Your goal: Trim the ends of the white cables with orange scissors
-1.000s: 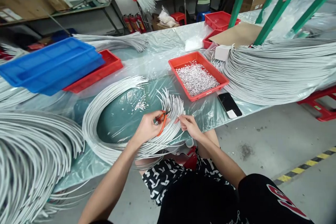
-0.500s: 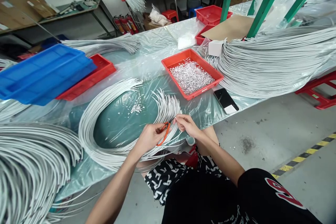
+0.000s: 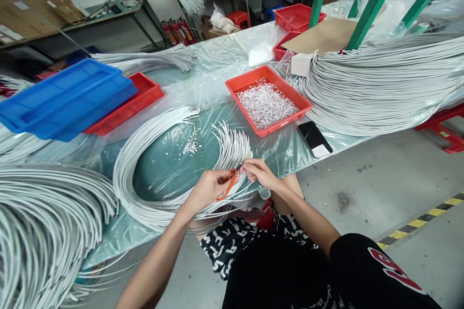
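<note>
Left hand [image 3: 207,187] is curled around a pair of orange-handled cutters [image 3: 228,182], fingers wrapped on the handles, the dark tip pointing toward the right hand [image 3: 258,173]. That right hand pinches the end of one grey cable between thumb and fingertips, right at the cutter tip, so both hands meet just in front of the red tray [image 3: 268,99] of small silvery pieces. Compared with a second ago, the hands have drawn closer together: then the cutter tip and the pinched cable end stood slightly apart, now they touch or nearly so; whether the blades are biting the cable cannot be told. The grip on the cutters is unchanged.

The pinched cable belongs to the looped bundle of grey cables [image 3: 145,154], which lies on the plastic-covered table [image 3: 217,67] to the near left of the red tray, its free ends fanning up beside the hands. A scatter of silvery bits [image 3: 190,146] sits inside the loop, left of the tray. A black phone [image 3: 314,138] lies just to the tray's near right, as before. A large heap of grey cables [image 3: 380,87] rests to the tray's right, and a blue bin [image 3: 68,99] stacked on another red tray stands well to its left. None of these has moved; only the view has shifted slightly.
</note>
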`<action>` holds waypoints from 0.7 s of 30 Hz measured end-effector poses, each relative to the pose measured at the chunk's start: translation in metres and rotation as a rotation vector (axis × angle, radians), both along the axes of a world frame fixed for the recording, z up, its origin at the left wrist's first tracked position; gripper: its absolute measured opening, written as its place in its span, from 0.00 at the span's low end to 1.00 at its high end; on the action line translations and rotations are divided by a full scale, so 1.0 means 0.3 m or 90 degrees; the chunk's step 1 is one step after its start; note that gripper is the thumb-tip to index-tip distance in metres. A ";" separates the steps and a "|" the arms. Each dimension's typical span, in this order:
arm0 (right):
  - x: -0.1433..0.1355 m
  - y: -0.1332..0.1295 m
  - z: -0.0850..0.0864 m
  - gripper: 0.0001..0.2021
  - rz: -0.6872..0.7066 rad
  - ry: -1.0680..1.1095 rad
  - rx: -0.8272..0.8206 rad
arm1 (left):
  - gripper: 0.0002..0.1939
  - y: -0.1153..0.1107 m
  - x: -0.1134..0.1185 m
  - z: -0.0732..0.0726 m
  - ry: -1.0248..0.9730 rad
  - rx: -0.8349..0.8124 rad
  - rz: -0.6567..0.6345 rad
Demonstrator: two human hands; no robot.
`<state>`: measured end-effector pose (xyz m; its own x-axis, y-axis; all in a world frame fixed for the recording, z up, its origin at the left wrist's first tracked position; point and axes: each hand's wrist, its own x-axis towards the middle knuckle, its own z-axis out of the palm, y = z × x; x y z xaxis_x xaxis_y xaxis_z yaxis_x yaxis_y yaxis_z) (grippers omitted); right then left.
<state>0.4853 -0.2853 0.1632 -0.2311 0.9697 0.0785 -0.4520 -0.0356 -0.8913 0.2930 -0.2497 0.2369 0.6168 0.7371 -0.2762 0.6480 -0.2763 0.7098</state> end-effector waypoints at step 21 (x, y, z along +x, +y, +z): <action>0.003 0.005 -0.029 0.20 -0.024 0.017 0.055 | 0.27 0.006 0.006 0.007 -0.007 -0.003 -0.001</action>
<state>0.4863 -0.2838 0.1547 -0.1917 0.9669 0.1687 -0.4757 0.0588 -0.8777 0.2949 -0.2479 0.2390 0.6213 0.7345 -0.2729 0.6397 -0.2744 0.7180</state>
